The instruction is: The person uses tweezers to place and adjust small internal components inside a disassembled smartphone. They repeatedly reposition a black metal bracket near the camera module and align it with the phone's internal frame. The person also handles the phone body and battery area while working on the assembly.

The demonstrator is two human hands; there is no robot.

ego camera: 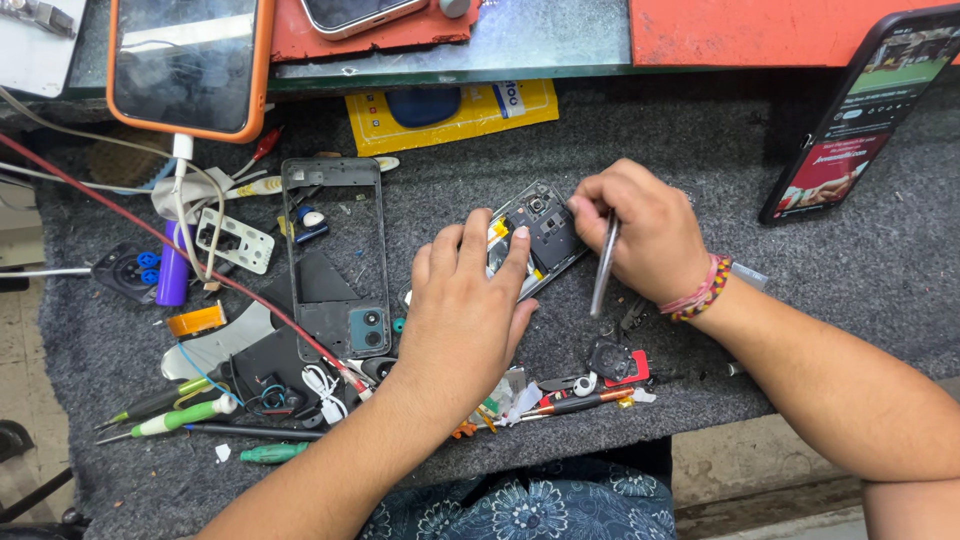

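An opened phone body with its dark inner boards showing lies tilted on the grey mat. My left hand rests flat on its lower half, fingers pressing it down. My right hand is closed around metal tweezers, fingertips at the phone's upper right edge; beaded bracelets circle that wrist. The tweezers' tips are hidden under my fingers.
A black phone frame lies to the left among screwdrivers, cables and a purple cylinder. A phone in an orange case charges at the top left. Another lit phone leans at the right. Small parts sit near the mat's front edge.
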